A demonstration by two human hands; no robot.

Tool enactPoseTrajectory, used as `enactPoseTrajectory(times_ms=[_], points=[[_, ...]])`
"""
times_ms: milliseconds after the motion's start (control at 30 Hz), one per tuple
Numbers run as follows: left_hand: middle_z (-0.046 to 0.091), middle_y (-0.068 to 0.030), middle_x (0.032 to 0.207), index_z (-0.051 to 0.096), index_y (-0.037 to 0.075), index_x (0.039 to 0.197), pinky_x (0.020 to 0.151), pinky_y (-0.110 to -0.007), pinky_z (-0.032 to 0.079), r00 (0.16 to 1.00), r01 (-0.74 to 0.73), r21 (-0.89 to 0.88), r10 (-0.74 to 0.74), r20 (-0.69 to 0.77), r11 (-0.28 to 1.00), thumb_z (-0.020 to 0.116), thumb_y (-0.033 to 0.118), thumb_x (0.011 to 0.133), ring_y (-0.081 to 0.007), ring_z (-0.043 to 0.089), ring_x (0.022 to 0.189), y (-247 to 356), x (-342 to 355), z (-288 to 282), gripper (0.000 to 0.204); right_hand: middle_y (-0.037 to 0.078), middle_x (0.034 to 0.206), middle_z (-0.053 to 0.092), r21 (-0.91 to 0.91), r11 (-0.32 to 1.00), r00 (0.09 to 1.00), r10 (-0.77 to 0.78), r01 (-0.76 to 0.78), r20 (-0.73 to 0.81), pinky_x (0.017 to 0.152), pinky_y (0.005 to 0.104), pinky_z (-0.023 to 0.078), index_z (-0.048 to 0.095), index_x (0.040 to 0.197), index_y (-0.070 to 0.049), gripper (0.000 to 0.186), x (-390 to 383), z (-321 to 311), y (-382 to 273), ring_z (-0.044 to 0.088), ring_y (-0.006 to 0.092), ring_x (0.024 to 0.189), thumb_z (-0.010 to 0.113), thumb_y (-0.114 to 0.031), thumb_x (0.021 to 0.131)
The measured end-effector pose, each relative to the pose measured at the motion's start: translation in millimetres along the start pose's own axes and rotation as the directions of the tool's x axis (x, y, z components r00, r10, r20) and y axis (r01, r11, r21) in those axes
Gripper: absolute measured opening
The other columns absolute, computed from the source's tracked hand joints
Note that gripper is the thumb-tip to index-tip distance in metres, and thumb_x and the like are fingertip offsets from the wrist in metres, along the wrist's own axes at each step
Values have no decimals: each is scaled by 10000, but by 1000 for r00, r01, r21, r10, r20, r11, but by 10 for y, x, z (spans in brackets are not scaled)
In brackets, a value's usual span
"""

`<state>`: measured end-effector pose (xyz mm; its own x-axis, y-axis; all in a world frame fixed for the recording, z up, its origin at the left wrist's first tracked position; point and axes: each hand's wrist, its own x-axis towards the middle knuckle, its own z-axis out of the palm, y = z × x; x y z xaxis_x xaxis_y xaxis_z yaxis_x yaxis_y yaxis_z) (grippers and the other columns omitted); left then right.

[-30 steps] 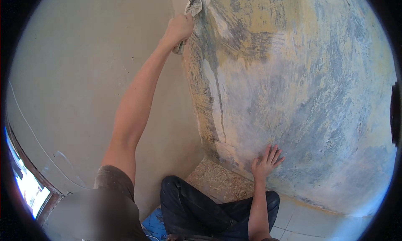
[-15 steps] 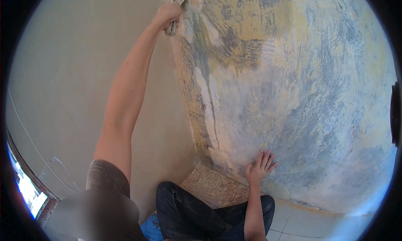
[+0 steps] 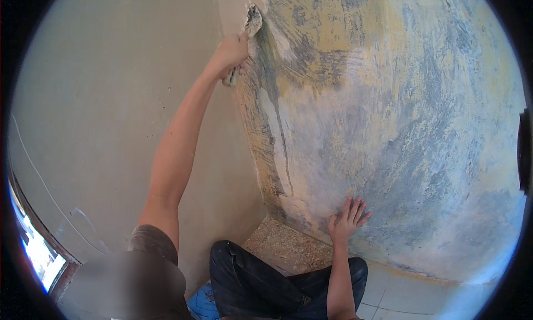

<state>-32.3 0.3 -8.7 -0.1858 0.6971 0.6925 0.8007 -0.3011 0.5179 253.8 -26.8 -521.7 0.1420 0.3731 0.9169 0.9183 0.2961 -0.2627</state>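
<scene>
My left hand (image 3: 231, 52) is closed around the handle of a scraper (image 3: 253, 21) whose short blade is coated with pale residue. The blade points up and lies against the patchy wall (image 3: 355, 125), close to the inside corner; its handle end pokes out below my fist. Scraped patches of yellow, grey and white cover this wall. Lower down, my right hand (image 3: 345, 224) rests flat on the same wall, fingers spread and holding nothing.
A smooth beige wall (image 3: 111, 109) meets the patchy one at the corner. Crumbly debris (image 3: 283, 242) covers the floor there, in front of my folded legs (image 3: 250, 281). Pale tiles (image 3: 394, 292) lie to the right. A thin white cable (image 3: 44, 181) runs down the left wall.
My left hand has brought the scraper down and slightly right along the corner. My right hand stays at nearly the same place on the wall.
</scene>
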Motion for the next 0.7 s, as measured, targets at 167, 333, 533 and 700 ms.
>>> enactPoseTrajectory(times_ms=[167,333,533,700], points=[[598,-144,718,582,-97,998,557,-427,524,998,53,-186,-48,32,981,327,336,1061,-229,596,600,183,354,-221,507,161,1629,277,-1,1000,1000,6,-6,-8,1192,673,32,438,1507,-78,690,0,0,-4,124,366,1538,524,-163,828],[517,-75,780,498,-25,1160,458,-314,455,986,106,-181,-81,144,978,392,384,1069,-126,485,544,164,-148,-75,433,162,1625,284,-23,1000,1000,9,-8,6,1192,677,30,444,1503,-74,694,-4,-13,25,126,378,1535,533,-178,823],[515,-87,661,528,-72,856,457,-364,461,998,29,-210,-15,66,977,363,363,1075,-174,501,484,166,-376,81,514,175,1619,292,-48,999,1000,-1,2,9,1189,681,39,448,1497,-70,693,-26,-1,42,140,386,1531,534,-181,818],[499,-63,721,514,-40,1012,460,-333,447,992,113,-211,-97,87,971,392,370,1057,-147,477,498,137,-159,-81,429,173,1627,275,-11,1000,1000,-4,4,15,1196,663,29,416,1515,-73,732,30,-54,-19,131,386,1534,547,-170,801]])
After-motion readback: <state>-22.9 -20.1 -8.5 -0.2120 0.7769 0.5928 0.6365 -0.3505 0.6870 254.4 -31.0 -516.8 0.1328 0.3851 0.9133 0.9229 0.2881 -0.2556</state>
